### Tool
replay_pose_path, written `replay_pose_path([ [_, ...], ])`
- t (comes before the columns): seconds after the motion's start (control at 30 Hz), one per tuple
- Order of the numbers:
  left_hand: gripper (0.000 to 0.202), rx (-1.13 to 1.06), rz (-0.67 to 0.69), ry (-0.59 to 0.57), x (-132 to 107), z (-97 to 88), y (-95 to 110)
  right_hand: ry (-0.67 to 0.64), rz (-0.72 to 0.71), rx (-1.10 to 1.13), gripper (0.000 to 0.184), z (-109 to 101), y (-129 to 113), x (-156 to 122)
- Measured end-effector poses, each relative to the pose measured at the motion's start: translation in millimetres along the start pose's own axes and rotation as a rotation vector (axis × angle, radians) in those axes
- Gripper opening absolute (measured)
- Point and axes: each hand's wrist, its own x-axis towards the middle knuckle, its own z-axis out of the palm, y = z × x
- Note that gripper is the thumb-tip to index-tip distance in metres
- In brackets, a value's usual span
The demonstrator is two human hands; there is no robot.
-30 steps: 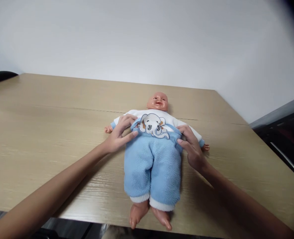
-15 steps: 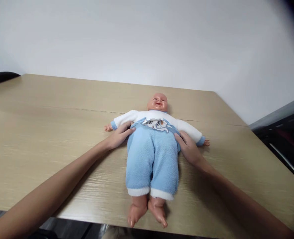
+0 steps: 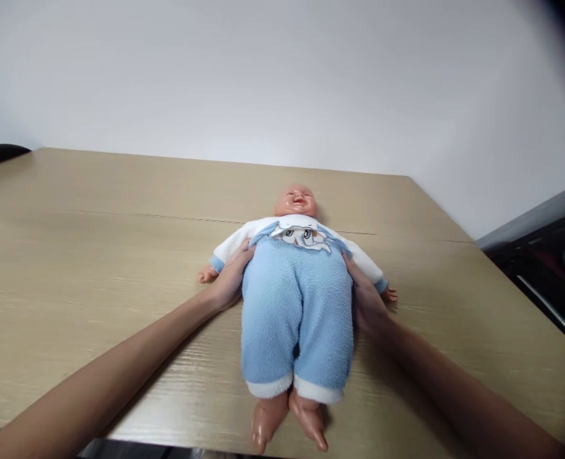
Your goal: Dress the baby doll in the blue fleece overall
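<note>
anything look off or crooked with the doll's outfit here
Yes, slightly: the elephant design on the baby doll's chest looks buckled, with a crease just above its eyes, so its face doesn't lie flat. I see no spill or obvious damage.

Single head-worn view, close above a table (image 3: 120, 268), facing forward and down, wall (image 3: 263, 76) beyond

Arms (image 3: 158, 344) outstretched, left hand (image 3: 233, 275) opposite right hand (image 3: 369, 298)

A pale wall (image 3: 263, 76) — softly lit — stands behind a wood-grain table (image 3: 120, 255).
</note>
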Motion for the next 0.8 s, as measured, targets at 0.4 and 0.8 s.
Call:
replay_pose_path([
  [0.4,0.029,0.11,0.045,-0.159,10,-25.2,4,-0.12,-0.222,-0.048,0.044,-5,-4,17],
  [0.8,0.036,0.635,0.23,-0.173,9,-34.5,19,-0.136,-0.255,-0.181,0.037,-11,-9,15],
])
